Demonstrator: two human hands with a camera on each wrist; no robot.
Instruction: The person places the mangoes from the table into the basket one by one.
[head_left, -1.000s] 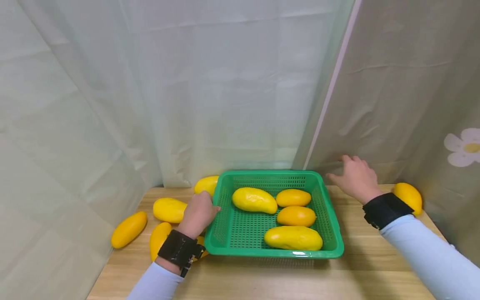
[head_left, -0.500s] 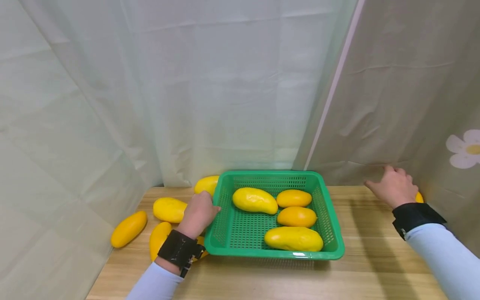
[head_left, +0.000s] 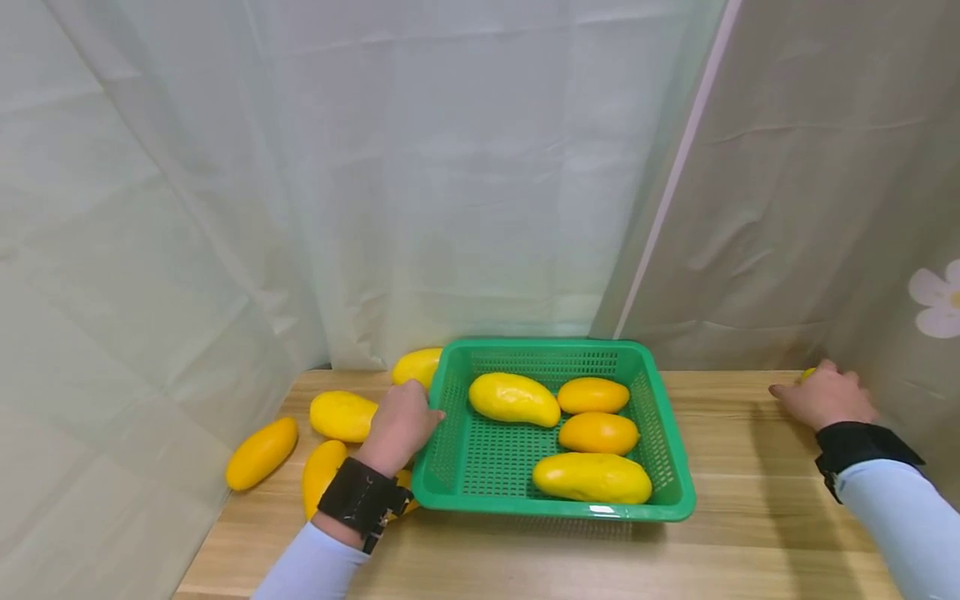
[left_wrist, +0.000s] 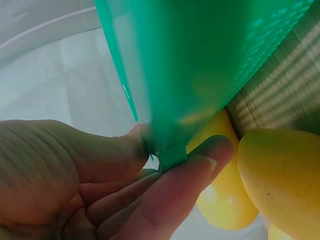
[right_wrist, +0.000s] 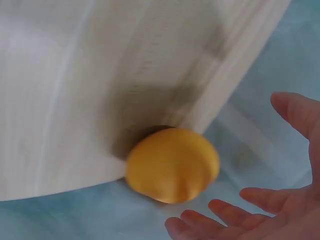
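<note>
A green plastic basket [head_left: 551,505] stands in the middle of the table, holding several mangoes. My left hand [head_left: 401,427] is at its left side; in the left wrist view the thumb and fingers [left_wrist: 167,200] pinch the basket rim [left_wrist: 172,155]. Far to the right, my right hand [head_left: 828,397] reaches over a lone mango [right_wrist: 172,166] in the back corner, hiding most of it from the head view. The right wrist view shows the fingers [right_wrist: 267,200] spread, with a gap between them and the mango.
Loose mangoes lie left of the basket: one at the far left [head_left: 261,454], one behind my left hand [head_left: 341,416], others close to the left wrist and the basket's back corner. Pale curtains [head_left: 465,192] hang along the back and both sides of the table [head_left: 735,500].
My right hand has moved right and down, from beside the basket to the lone mango in the right corner, covering most of it. The left hand has stayed on the rim.
</note>
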